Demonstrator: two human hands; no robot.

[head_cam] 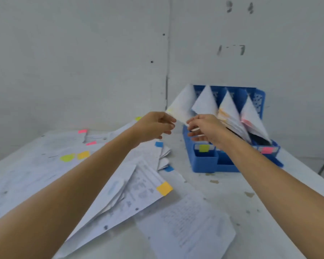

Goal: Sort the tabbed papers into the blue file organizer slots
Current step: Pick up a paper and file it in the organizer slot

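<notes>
- Standing at the right centre of the frame, the blue file organizer [204, 161] keeps four leaning bundles of white paper in its slots. A yellow-green label and a pink label show on its front.
- The yellow-tabbed paper [181, 107] leans out of the leftmost slot, toward the upper left, with a faint yellow tab at its left corner.
- The loose tabbed papers [131, 191] cover the left and lower centre of the white table [251, 212]. Their right edge is near the organizer but apart from it, and bare table lies between them and at the lower right.
- The left hand [155, 126] reaches from the lower left, and its curled fingers pinch the left corner of the yellow-tabbed paper.
- The right hand [204, 128] reaches from the lower right, with loosely curled fingers at this paper's lower edge. Because of blur, one cannot tell if it grips.
</notes>
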